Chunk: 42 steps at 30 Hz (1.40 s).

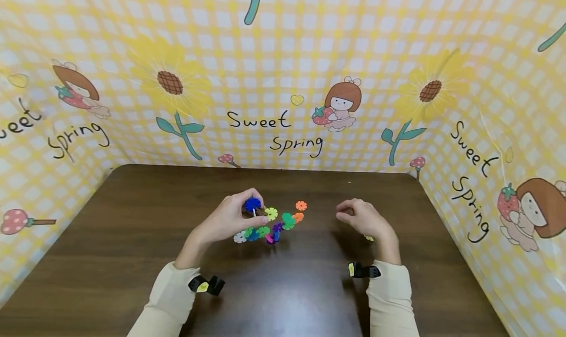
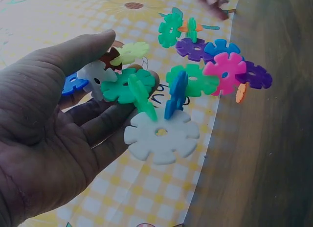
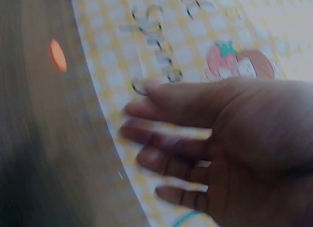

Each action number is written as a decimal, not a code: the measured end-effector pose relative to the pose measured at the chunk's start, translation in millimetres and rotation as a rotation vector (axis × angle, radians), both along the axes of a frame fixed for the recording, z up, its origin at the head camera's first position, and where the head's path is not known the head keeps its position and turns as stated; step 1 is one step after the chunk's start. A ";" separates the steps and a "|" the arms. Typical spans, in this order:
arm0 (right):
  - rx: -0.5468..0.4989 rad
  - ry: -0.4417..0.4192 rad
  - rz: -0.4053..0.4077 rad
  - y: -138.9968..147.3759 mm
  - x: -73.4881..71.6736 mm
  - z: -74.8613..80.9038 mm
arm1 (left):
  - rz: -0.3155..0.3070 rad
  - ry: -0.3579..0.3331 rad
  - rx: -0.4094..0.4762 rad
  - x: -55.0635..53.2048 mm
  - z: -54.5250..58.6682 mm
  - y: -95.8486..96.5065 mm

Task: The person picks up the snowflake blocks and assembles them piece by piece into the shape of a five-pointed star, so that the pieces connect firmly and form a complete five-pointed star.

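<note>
A chain of interlocking flower-shaped plastic discs (image 1: 288, 221) hangs from my left hand (image 1: 227, 216). The thumb and fingers grip one end, around a dark blue disc (image 1: 252, 205) and its neighbours. In the left wrist view a white disc (image 2: 161, 139) is nearest the camera, joined to a light green and a blue one. Pink (image 2: 225, 73), purple and green discs trail off to the right. My right hand (image 1: 364, 220) is held apart from the chain, to its right, fingers loosely bent and nothing between them; it is blurred in the right wrist view.
A small yellowish piece (image 1: 369, 238) shows beside the right wrist, partly hidden by it. One orange disc (image 3: 58, 55) appears edge-on in the right wrist view. The dark wooden table (image 1: 283, 288) is walled by a yellow checked cloth (image 1: 274, 71) at the back and sides.
</note>
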State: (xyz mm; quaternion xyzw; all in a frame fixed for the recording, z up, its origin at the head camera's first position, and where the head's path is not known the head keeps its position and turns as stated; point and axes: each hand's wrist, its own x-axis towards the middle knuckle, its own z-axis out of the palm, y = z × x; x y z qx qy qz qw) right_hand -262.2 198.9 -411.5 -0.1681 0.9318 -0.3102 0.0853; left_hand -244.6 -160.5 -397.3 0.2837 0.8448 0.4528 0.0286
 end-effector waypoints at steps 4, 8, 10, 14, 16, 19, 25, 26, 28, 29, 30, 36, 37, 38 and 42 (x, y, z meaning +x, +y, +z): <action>0.212 -0.141 -0.118 15.1 7.0 6.3 | -0.003 0.000 -0.016 0.5 2.0 -3.1; 0.332 -0.238 -0.226 24.7 12.7 8.4 | -0.014 -0.008 -0.021 0.4 2.4 -3.8; 0.328 -0.271 -0.246 28.3 13.7 6.6 | -0.015 -0.008 -0.023 0.0 2.4 -4.0; 0.264 -0.314 -0.258 30.9 14.0 0.7 | -0.020 -0.012 -0.024 -0.5 3.1 -4.1; 0.208 -0.321 -0.254 30.2 13.3 -1.7 | -0.021 -0.015 -0.021 -0.1 4.0 -4.2; 0.094 -0.331 -0.264 27.3 11.6 -2.3 | -0.021 -0.018 -0.024 0.4 5.0 -4.5; -0.134 -0.351 -0.208 17.7 6.5 1.6 | -0.021 -0.026 -0.050 1.6 5.3 -4.6; -0.162 -0.352 -0.193 15.8 5.8 2.2 | -0.022 -0.025 -0.052 1.6 4.9 -4.5; -0.217 -0.349 -0.166 11.3 4.5 2.3 | -0.023 -0.027 -0.052 1.8 3.9 -4.2; -0.239 -0.344 -0.151 8.7 4.0 2.3 | -0.024 -0.027 -0.052 1.8 3.3 -4.1; -0.258 -0.338 -0.135 5.9 3.5 2.3 | -0.025 -0.030 -0.051 1.9 2.7 -3.8; -0.428 -0.307 -0.070 -18.7 1.4 2.9 | -0.044 -0.030 -0.044 2.0 -0.2 -1.3; -0.479 -0.314 -0.064 -24.1 1.2 3.6 | -0.051 -0.022 -0.040 1.9 -0.6 -0.8; -0.534 -0.322 -0.055 -29.6 0.8 4.4 | -0.056 -0.013 -0.037 1.8 -0.8 0.0; -0.732 -0.319 -0.013 -51.4 0.5 7.3 | -0.069 0.023 -0.023 0.5 -2.0 2.1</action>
